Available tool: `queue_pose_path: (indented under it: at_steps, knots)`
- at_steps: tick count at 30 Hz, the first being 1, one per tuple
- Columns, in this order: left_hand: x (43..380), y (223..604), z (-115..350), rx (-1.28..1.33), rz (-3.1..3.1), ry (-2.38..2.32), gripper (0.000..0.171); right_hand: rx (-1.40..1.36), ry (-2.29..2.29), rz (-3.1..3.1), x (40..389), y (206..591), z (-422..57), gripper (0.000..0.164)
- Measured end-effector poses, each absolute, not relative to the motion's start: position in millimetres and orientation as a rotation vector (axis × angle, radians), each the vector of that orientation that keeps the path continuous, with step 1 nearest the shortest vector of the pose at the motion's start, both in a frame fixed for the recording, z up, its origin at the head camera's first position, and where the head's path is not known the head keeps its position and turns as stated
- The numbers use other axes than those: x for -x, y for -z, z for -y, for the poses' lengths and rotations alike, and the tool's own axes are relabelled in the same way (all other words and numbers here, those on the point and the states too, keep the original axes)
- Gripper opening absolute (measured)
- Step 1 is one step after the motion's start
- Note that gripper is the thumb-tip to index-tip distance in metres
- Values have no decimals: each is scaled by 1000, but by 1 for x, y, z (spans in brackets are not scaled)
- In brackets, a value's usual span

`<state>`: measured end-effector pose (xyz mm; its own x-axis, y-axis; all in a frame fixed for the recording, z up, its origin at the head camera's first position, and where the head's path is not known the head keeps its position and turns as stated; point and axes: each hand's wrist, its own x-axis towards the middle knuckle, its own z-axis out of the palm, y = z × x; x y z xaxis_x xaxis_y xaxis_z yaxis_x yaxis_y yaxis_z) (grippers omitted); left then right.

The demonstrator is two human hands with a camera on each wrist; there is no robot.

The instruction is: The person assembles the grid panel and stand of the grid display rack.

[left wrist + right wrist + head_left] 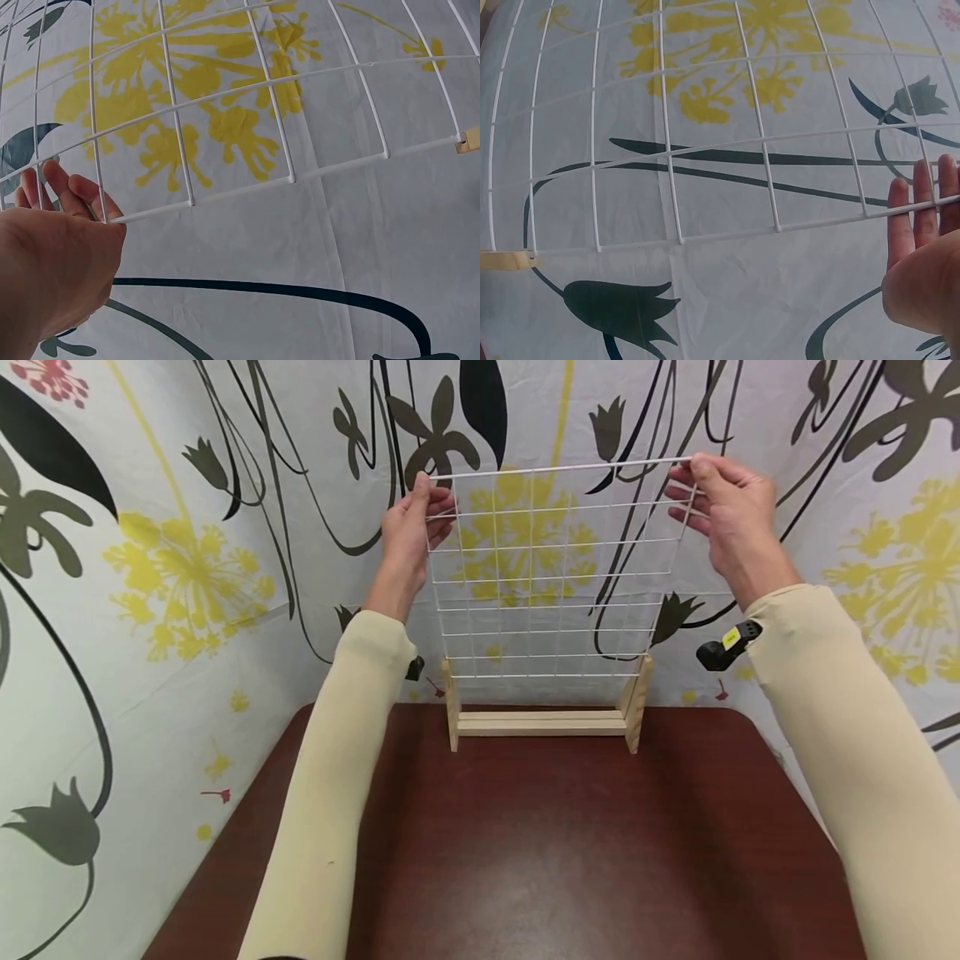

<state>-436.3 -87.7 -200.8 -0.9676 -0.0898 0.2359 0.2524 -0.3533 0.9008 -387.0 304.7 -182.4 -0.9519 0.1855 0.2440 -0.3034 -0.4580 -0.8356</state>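
A white wire grid panel (562, 467) stands upright, its lower part between the two side posts of a pale wooden stand (542, 724). At the panel's upper left corner, my left hand (405, 543) pinches the edge, thumb in front and fingers behind the wires. My right hand (738, 518) grips the upper right corner in a similar way. The left wrist view has the left hand (64, 262) on the panel's side wire, with a bit of wood (469, 140) at the far end. In the right wrist view, fingers of the right hand (930, 277) lie against the wires.
The stand rests near the back edge of a dark reddish-brown table (555, 843). Close behind it hangs a white sheet (315, 410) with yellow, grey and black flower prints, which also lines both sides. A small black device (727, 646) sits at the right wrist.
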Motion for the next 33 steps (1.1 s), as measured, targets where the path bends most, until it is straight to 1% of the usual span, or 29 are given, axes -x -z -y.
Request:
queue_pose_path:
  at_steps: [8, 12, 20, 26, 33]
  knots:
    - [439, 205, 86, 176, 1690, 2409, 41, -99, -2440, 1503, 388, 187, -308, 33]
    - [440, 210, 86, 160, 1708, 2401, 42, -101, -2449, 1508, 389, 192, -308, 34]
    - [440, 215, 87, 161, 1716, 2414, 46, -96, -2472, 1486, 391, 197, -310, 30]
    - [441, 217, 86, 178, 1706, 2414, 45, -73, -2437, 1522, 391, 197, -309, 31]
    - [442, 228, 87, 172, 1700, 2421, 44, -63, -2422, 1573, 391, 205, -309, 31]
